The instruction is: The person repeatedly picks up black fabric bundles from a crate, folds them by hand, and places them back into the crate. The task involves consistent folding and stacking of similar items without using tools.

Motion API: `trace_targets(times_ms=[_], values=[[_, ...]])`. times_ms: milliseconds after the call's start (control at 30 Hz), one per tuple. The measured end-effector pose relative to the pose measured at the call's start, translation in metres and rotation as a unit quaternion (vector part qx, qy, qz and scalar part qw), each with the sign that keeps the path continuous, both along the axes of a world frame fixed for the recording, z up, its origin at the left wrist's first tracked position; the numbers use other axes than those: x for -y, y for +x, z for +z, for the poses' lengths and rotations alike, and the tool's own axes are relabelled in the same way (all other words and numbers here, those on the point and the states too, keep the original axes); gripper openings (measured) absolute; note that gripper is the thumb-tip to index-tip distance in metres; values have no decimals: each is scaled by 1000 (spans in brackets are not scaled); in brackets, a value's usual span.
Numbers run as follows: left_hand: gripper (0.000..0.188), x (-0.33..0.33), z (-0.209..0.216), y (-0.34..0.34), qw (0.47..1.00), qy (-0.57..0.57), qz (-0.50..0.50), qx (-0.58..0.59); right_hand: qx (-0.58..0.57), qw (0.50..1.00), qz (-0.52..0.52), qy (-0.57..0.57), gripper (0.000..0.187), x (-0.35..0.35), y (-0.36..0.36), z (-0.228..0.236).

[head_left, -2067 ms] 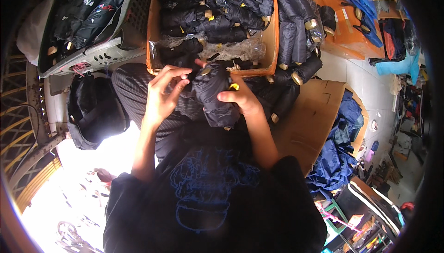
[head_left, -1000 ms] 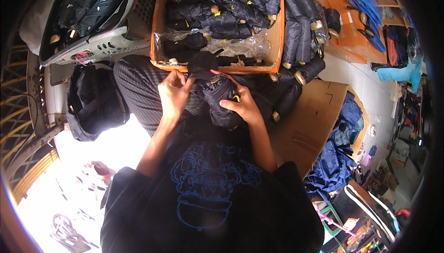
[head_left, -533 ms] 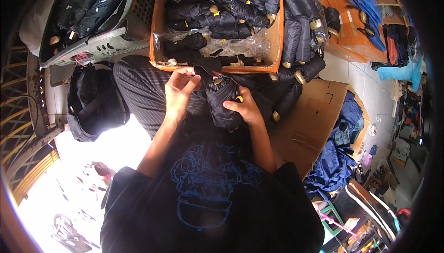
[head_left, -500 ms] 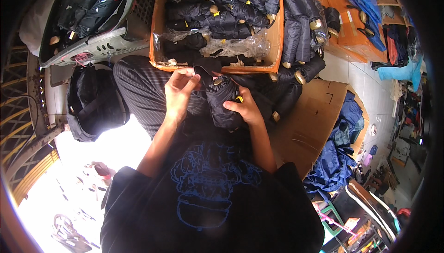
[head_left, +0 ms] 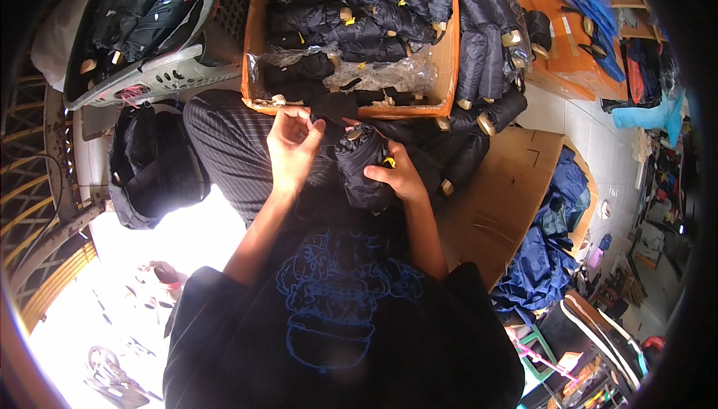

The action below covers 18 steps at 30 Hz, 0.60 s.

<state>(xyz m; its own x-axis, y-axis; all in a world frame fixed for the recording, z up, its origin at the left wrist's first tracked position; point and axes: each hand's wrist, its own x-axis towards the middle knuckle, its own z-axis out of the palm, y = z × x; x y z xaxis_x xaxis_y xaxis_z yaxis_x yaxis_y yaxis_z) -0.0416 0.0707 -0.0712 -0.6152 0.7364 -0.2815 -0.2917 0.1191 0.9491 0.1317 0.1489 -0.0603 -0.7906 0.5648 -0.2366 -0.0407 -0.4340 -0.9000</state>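
My right hand [head_left: 396, 176] is wrapped round a rolled black folding umbrella [head_left: 360, 173], its thumb lying across the cloth near a small yellow tag [head_left: 389, 162]. The umbrella's pale end points away from me. At its upper left, my left hand [head_left: 294, 147] is closed in a pinch, thumb against forefinger, at the edge of a dark cloth strip [head_left: 338, 106]. That strip stretches toward the umbrella's top; whether it is joined to it I cannot tell. Both hands are above my lap, just short of an orange-edged box [head_left: 449, 72].
Many rolled black umbrellas [head_left: 359, 20] and clear plastic wrap [head_left: 385, 72] fill the box. More umbrellas [head_left: 479, 57] are piled on its right. A grey basket [head_left: 161, 76] of umbrellas stands at left, above a black bag [head_left: 157, 170]. Right of me, a cardboard box [head_left: 493, 185] holds blue cloth [head_left: 535, 267].
The dark strip has shifted slightly away from my left fingers, toward the box. My left hand has turned a little, while the umbrella stays in my right hand with a slight tilt.
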Motion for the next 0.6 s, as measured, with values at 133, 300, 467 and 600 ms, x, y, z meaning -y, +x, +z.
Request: trace_targets(times_ms=[133, 300, 467, 600], values=[[15, 7, -15, -7, 995, -57, 11, -82, -9, 1000, -21, -13, 75, 0, 2, 1], [20, 10, -17, 1, 941, -47, -13, -334, -10, 1000, -3, -29, 76, -1, 10, 0], [15, 8, -8, 4, 912, -39, -82, -400, -2, 997, -59, 55, 74, 1, 16, -8], [13, 7, -5, 7, 929, -46, -69, -360, 9, 984, -179, 1, 69, 14, 32, -5]])
